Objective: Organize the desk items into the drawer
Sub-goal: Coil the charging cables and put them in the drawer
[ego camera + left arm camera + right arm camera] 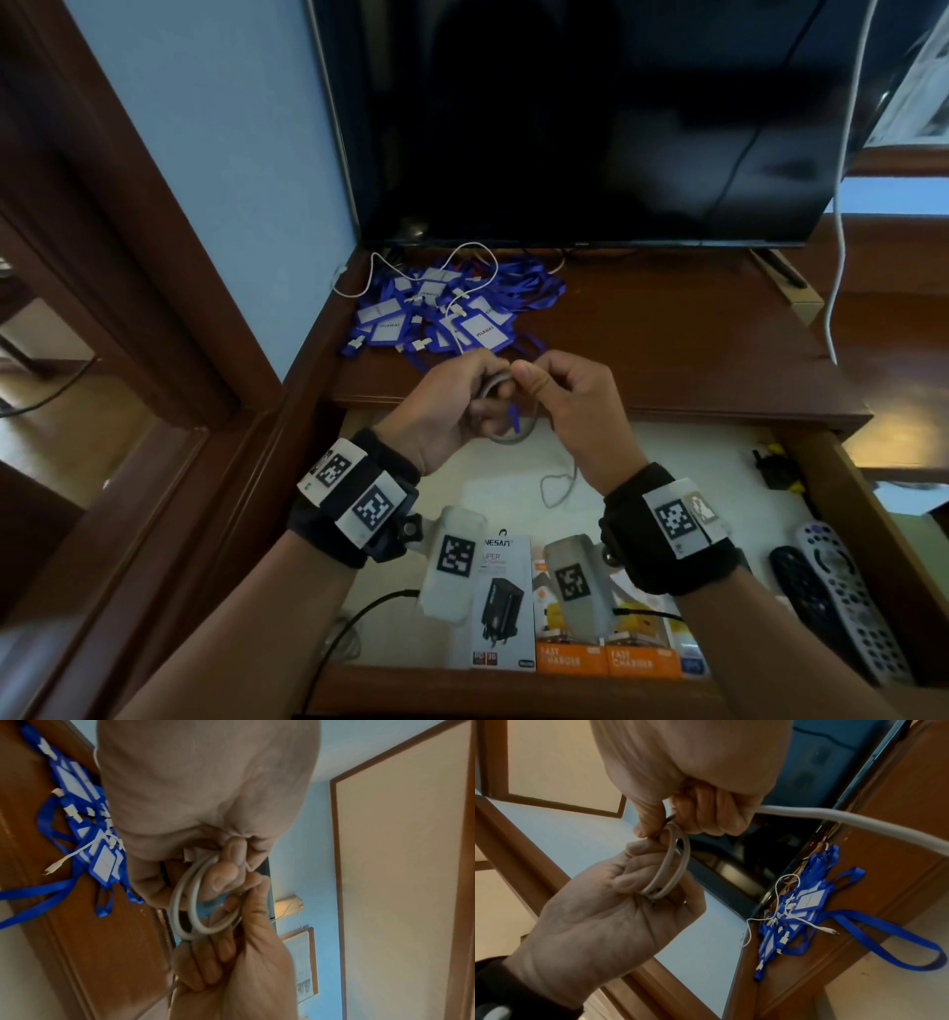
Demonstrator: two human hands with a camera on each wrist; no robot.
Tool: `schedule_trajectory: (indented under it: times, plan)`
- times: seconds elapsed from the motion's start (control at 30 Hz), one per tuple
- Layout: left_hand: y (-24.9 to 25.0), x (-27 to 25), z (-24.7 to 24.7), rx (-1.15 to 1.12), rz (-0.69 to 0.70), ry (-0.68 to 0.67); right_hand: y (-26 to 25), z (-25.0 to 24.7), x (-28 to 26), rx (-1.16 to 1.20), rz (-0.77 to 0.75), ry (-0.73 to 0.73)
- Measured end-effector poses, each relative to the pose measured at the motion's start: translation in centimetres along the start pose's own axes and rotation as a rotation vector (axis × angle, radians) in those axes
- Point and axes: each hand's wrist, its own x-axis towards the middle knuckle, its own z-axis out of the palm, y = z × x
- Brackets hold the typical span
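Left hand [452, 406], right hand [570, 406] grip coiled grey cable [506, 437] above open drawer [842, 493]; wooden desk [667, 349], blue wall [215, 154].

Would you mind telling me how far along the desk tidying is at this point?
Partly done. The open drawer already holds charger boxes and two remotes. In hand: the left hand holds a grey cable in loops while the right hand pinches the next turn. Left: the blue lanyard badges and a thin white cable on the desk.
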Motion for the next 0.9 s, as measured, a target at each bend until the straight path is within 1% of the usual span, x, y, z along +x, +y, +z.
schedule_trajectory:
  times: [0.1,0.23,0.3,0.4,0.47,0.53,0.6,0.67,0.77,0.9]
  plan:
    - [0.6,-0.4,-0.9,-0.083,0.004,-0.014,1.0,-0.3,-0.4,0.018,0.055,0.001]
    - [2.4,-1.1,-3.1,-0.213,0.098,0.054,3.0,-1.7,-1.3,0.103,0.171,0.048]
    - [2.8,-1.6,-3.8,-0.263,0.136,0.096,3.7,-2.2,-1.7,0.141,0.181,0.050]
    - [2.9,-2.2,-4.2,-0.407,0.211,0.151,4.6,-2.7,-2.1,0.150,0.190,0.095]
    - [2.7,-2.2,-4.0,-0.485,0.263,0.184,5.2,-2.8,-2.2,0.123,0.190,0.120]
    - [2.5,-1.7,-3.5,-0.502,0.305,0.220,5.4,-2.4,-2.2,0.082,0.172,0.099]
    - [2.2,-1.2,-3.0,-0.482,0.343,0.269,5.0,-1.9,-2.1,0.025,0.148,0.020]
    - [2.1,-0.8,-2.8,-0.413,0.377,0.300,4.5,-1.4,-2.0,-0.053,0.137,-0.082]
    - [1.9,-0.5,-2.7,-0.203,0.425,0.359,3.3,-1.0,-1.8,-0.133,0.115,-0.208]
    - [1.5,-0.4,-2.2,0.065,0.443,0.418,1.4,-0.9,-1.0,-0.162,0.026,-0.300]
